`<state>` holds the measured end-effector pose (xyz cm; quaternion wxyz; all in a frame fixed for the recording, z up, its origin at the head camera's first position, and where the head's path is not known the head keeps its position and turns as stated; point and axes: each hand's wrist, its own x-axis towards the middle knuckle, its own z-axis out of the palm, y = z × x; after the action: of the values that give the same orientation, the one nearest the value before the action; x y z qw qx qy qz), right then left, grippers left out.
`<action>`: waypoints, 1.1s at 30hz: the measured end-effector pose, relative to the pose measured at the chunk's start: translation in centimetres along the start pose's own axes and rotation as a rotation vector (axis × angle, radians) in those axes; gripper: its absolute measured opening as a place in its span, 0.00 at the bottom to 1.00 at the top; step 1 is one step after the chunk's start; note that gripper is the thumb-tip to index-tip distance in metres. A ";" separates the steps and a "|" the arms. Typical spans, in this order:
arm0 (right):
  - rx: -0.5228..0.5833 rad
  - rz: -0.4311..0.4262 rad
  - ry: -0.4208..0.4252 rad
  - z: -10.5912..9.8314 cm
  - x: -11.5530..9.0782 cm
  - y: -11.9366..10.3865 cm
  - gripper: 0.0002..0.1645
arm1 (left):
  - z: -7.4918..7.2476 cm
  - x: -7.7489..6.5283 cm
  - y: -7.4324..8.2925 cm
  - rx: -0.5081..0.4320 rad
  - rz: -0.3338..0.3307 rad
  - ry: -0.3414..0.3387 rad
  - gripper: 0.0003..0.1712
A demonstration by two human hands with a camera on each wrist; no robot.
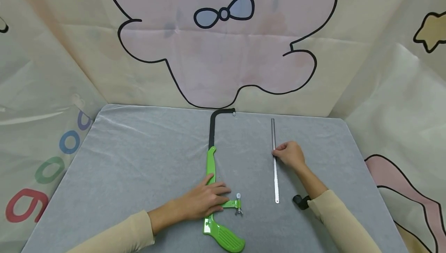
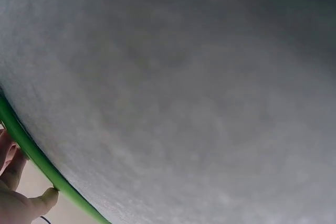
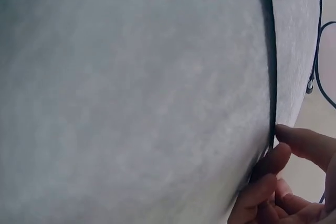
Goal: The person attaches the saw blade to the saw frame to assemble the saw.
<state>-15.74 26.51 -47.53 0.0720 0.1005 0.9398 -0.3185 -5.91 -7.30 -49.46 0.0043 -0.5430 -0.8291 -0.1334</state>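
Note:
A hacksaw frame (image 1: pixel 211 164) lies lengthwise on the grey cloth, with a black bent bar (image 1: pixel 212 129) at its far end and a green handle (image 1: pixel 226 237) near me. My left hand (image 1: pixel 203 199) rests across its green middle, fingers stretched out to the right. In the left wrist view the thumb (image 2: pixel 46 201) touches the green edge (image 2: pixel 39 158). To the right, a thin silver hacksaw blade (image 1: pixel 276 179) lies roughly parallel to the frame. My right hand (image 1: pixel 290 154) pinches it between thumb and finger, slightly above its middle; the right wrist view shows the blade (image 3: pixel 272 66) edge-on.
A green arm with a metal wing nut (image 1: pixel 238 212) sticks out right of the frame. Grey cloth (image 1: pixel 139 148) covers the table, whose far edge meets a printed curtain (image 1: pixel 223 59). A small black object (image 1: pixel 301 202) sits by the right wrist.

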 end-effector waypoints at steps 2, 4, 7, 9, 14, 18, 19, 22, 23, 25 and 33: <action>0.036 0.011 -0.025 0.0 0.1 0.1 0.12 | 0.1 0.0 0.0 0.004 -0.001 0.004 0.16; 0.074 0.029 -0.047 -0.1 0.2 0.1 0.11 | 0.1 0.0 0.0 0.007 -0.003 0.006 0.16; 0.116 0.048 -0.069 -0.1 0.2 0.0 0.11 | 0.1 0.0 0.0 0.015 -0.005 0.006 0.16; 0.139 0.056 -0.076 -0.2 0.2 0.1 0.10 | 0.1 0.0 0.0 0.016 -0.005 0.006 0.16; 0.158 0.067 -0.085 -0.3 0.2 0.4 0.11 | 0.1 0.0 0.1 0.016 -0.002 0.013 0.16; 0.163 0.075 -0.105 -0.3 0.4 0.5 0.12 | 0.1 0.0 0.1 0.018 0.001 0.017 0.16; 0.165 0.073 -0.109 -0.3 0.4 0.5 0.12 | 0.1 0.0 0.1 0.017 0.001 0.017 0.16; 0.166 0.046 -0.114 -0.3 0.5 0.5 0.11 | 0.2 0.0 0.0 0.010 -0.001 0.015 0.15; 0.157 0.028 -0.112 -0.3 0.5 0.6 0.11 | 0.2 0.0 0.0 0.010 -0.002 0.013 0.16; 0.134 -0.017 -0.106 -0.3 0.6 0.8 0.10 | 0.3 0.1 0.0 0.009 -0.004 0.010 0.16; 0.099 -0.017 -0.126 -0.3 0.6 0.8 0.12 | 0.3 0.1 0.0 0.009 -0.010 0.012 0.16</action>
<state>-16.16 27.39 -47.90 0.1231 0.0757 0.9175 -0.3706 -5.91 -7.16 -49.74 0.0111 -0.5381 -0.8322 -0.1332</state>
